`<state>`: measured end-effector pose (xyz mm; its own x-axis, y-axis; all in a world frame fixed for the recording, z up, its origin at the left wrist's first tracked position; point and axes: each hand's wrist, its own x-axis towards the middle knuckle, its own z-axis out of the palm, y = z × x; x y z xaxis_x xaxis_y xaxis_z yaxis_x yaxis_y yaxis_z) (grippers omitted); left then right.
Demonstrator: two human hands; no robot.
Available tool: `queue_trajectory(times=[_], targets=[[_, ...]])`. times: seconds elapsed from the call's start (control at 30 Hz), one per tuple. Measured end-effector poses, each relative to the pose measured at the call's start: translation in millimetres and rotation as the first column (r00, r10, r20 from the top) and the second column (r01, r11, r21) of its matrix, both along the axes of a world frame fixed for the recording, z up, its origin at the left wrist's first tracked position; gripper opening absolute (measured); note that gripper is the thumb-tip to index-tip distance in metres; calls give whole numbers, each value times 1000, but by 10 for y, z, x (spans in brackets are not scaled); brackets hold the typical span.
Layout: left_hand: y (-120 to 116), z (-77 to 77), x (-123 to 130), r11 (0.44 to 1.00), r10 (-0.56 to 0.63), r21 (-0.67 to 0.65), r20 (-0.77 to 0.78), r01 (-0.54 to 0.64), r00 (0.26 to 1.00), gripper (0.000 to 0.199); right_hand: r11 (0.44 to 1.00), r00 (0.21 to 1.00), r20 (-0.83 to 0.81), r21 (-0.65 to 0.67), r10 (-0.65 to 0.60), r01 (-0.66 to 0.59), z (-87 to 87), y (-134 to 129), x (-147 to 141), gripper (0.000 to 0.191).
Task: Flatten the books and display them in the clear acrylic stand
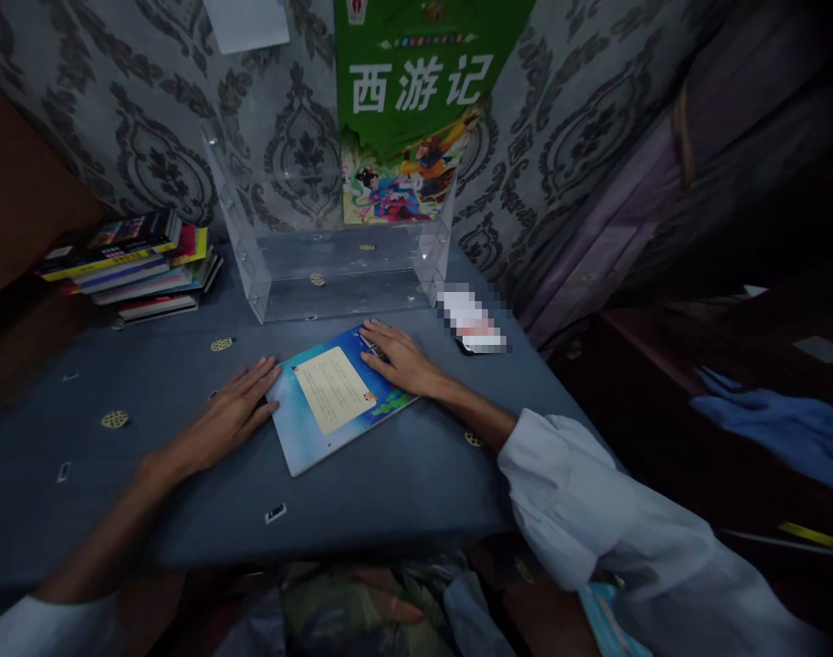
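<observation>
A thin blue book (289,438) with a cream text panel lies flat and slightly turned on the blue-grey tabletop. My left hand (234,411) rests at the book's left edge, palm down, fingers extended, with the thumb at the cover's edge. Across the book's upper right part lies my right hand (399,358), flat with its fingers spread. Neither hand grips anything. Just behind the book stands a clear acrylic rack (340,297) with no books in it.
Several books are stacked (142,265) at the table's back left. A pixelated phone-like object (472,319) lies right of the rack. Against the patterned wall is a green poster (409,119). Blue cloth (786,429) lies beyond the table's right edge (559,374).
</observation>
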<state>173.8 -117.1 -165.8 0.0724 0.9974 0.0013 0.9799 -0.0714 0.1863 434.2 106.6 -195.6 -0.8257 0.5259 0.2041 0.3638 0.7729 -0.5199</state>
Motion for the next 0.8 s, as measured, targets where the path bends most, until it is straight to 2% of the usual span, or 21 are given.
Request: queue_trajectory(times=[0.17,0.37,0.47,0.57,0.67,0.8], targets=[[57,-91,-27,997,-43,62,-78,48,996,66,995,991,-135,-100,5,-19,-34,71,26,43],[112,-37,107,980,-186,52,-111,192,976,61,985,970,-239,-173,-36,-6,9,83,50,37],[210,-21,155,977,-199,53,-99,205,975,62,995,978,-200,-88,-54,37,39,-9,60,36],[272,-19,185,984,-162,57,-116,170,980,62,994,993,-104,93,-52,61,56,-210,82,36],[263,-2,227,988,-136,59,-148,146,980,63,977,999,-5,208,48,-46,66,-473,143,42],[168,57,337,992,-102,60,-164,113,981,63,950,971,76,205,226,-237,98,-799,297,72]])
